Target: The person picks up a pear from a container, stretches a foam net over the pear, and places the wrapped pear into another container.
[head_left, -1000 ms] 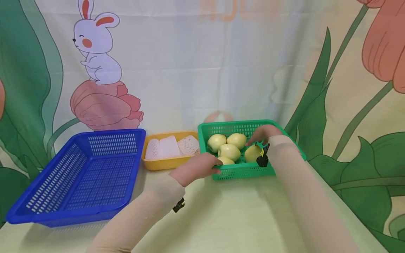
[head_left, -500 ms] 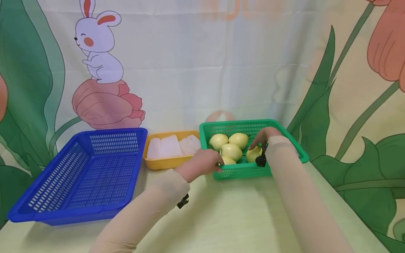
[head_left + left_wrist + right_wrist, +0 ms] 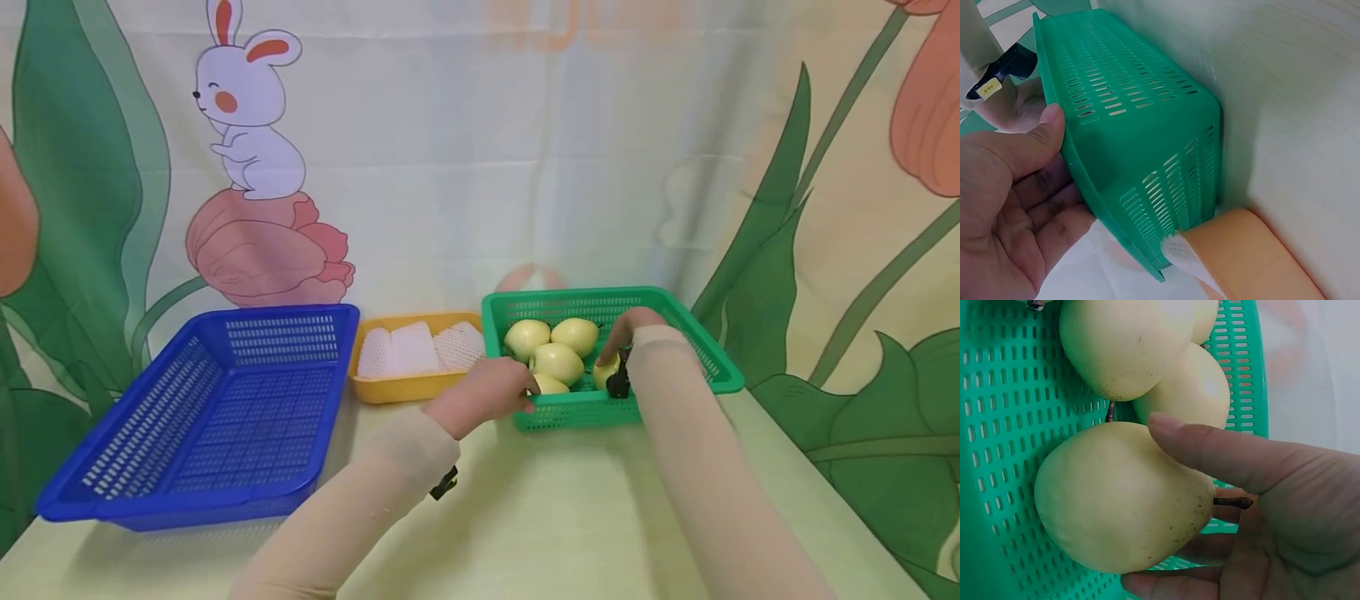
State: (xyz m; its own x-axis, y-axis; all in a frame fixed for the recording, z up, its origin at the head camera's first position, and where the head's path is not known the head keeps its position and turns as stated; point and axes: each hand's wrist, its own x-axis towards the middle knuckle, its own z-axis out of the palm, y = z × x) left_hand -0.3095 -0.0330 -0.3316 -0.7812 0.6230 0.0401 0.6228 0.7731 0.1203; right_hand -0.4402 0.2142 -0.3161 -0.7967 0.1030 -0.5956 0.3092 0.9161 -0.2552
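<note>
Right hand (image 3: 1291, 512) of mine has closed in since a second ago, thumb and fingers now curled round the pear (image 3: 1116, 500) in the green basket (image 3: 577, 411), right of head-view centre, so grip looks set.

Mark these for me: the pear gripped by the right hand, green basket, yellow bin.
Gripped pear (image 3: 1119, 500): right wrist view, middle of its upper surface.
Green basket (image 3: 1110, 150): left wrist view, outer wall near a corner.
Yellow bin (image 3: 408, 389): head view, front wall.
</note>
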